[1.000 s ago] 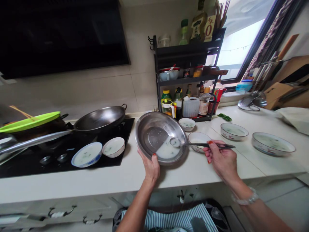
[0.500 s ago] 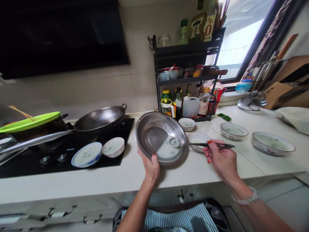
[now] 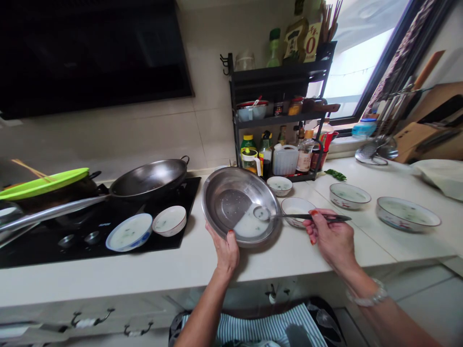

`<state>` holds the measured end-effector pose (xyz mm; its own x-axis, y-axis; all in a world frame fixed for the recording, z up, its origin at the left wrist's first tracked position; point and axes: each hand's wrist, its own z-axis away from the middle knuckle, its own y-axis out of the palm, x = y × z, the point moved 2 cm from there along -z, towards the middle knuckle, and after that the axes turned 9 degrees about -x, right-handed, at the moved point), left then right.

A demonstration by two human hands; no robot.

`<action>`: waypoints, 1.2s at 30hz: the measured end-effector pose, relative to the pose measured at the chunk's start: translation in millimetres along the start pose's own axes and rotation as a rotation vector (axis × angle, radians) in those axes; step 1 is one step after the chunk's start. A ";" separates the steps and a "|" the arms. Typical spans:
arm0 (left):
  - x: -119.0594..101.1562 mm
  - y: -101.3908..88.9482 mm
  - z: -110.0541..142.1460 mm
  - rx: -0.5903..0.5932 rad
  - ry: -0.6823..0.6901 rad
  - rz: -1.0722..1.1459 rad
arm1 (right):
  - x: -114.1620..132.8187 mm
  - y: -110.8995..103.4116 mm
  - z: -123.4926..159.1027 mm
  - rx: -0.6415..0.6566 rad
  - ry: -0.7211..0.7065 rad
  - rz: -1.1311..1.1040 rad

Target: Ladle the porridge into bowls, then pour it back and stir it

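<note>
My left hand grips the near rim of a steel basin, which is tilted so that milky white liquid with green bits pools at its lower right. Closed around a dark handle, my right hand holds a spoon whose round bowl rests in that liquid. Just right of the basin, partly behind the spoon handle, sits a small white bowl. Another small bowl behind it contains pale liquid with green bits.
Two patterned bowls of pale soup stand on the right of the counter. On the black cooktop are a blue-rimmed bowl, a white bowl and a wok. A black rack with bottles stands behind the basin.
Hardly anything differs. The hands, basin and spoon keep their positions, and the surroundings shift very slightly left in view.
</note>
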<state>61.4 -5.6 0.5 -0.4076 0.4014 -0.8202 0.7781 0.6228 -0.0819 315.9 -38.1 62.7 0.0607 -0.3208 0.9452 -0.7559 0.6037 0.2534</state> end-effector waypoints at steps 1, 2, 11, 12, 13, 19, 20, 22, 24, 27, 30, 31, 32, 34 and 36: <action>0.7 0.1 0.2 0.002 -0.004 -0.007 | 0.3 -0.1 0.0 0.000 -0.001 0.001; 1.3 0.2 0.5 0.004 -0.005 -0.013 | 0.4 -0.2 0.0 0.000 0.000 0.002; 6.0 0.7 1.6 -0.005 -0.005 -0.017 | 7.1 -3.0 -3.6 -0.044 0.035 -0.037; 6.5 0.7 1.6 -0.003 -0.005 -0.017 | 10.0 -4.6 -5.5 -0.064 0.045 -0.048; 6.9 0.7 1.5 0.000 -0.005 -0.017 | 13.4 -6.7 -7.7 -0.086 0.057 -0.059; 6.2 1.2 1.6 0.003 -0.002 -0.006 | 35.3 -31.2 -25.7 -0.215 0.025 -0.087; 5.7 1.1 1.4 0.001 -0.001 -0.006 | 37.5 -36.0 -28.3 -0.222 0.002 -0.075; 4.1 0.9 0.9 0.000 0.005 -0.005 | 39.9 -45.1 -31.7 -0.233 -0.057 -0.037; 1.8 0.6 0.1 -0.002 0.011 0.002 | 39.7 -52.8 -32.1 -0.229 -0.133 0.035; -2.1 0.1 -0.8 -0.011 0.017 0.008 | 34.8 -62.1 -27.2 -0.168 -0.255 0.186; -4.4 -0.3 -0.9 -0.023 0.018 0.009 | 27.1 -71.4 -18.9 -0.045 -0.367 0.321; -4.4 -0.3 -0.7 -0.021 0.016 0.008 | 25.3 -74.5 -16.0 0.002 -0.411 0.365; -4.0 -0.3 -0.6 -0.018 0.013 0.005 | 24.3 -77.2 -13.2 0.048 -0.468 0.406; -2.3 -0.1 -0.2 -0.008 0.008 0.000 | 25.0 -80.5 -7.8 0.149 -0.606 0.462; -0.4 0.0 0.1 -0.003 0.004 0.002 | 27.6 -80.3 -3.8 0.219 -0.704 0.481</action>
<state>61.6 -5.8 0.8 -0.4083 0.4050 -0.8181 0.7773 0.6242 -0.0789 380.8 -92.7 69.2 -0.6580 -0.4863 0.5749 -0.7083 0.6590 -0.2531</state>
